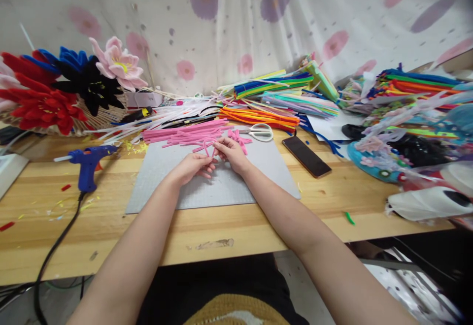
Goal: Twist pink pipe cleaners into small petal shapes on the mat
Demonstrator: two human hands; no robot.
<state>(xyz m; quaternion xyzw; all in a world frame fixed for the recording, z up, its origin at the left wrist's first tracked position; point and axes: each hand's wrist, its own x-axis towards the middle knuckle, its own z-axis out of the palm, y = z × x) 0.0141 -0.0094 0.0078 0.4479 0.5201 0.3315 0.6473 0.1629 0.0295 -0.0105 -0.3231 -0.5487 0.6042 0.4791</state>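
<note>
Over the grey cutting mat [221, 187], my left hand [195, 166] and my right hand [229, 151] meet, fingertips close together. Between them they pinch a pink pipe cleaner [207, 146] bent into a loop. Behind my hands a pile of straight pink pipe cleaners [185, 133] lies across the mat's back edge. A small heap of pink bent petal shapes [242, 140] sits just beyond my right hand, partly hidden by it. White-handled scissors [260, 132] rest beside that heap.
A blue glue gun [87, 165] stands at the left with its cable trailing forward. Fuzzy flowers [48, 103] fill the back left. A black phone [306, 156] lies right of the mat. Coloured pipe cleaner bundles [273, 86] line the back; a white roll [424, 203] is at the right.
</note>
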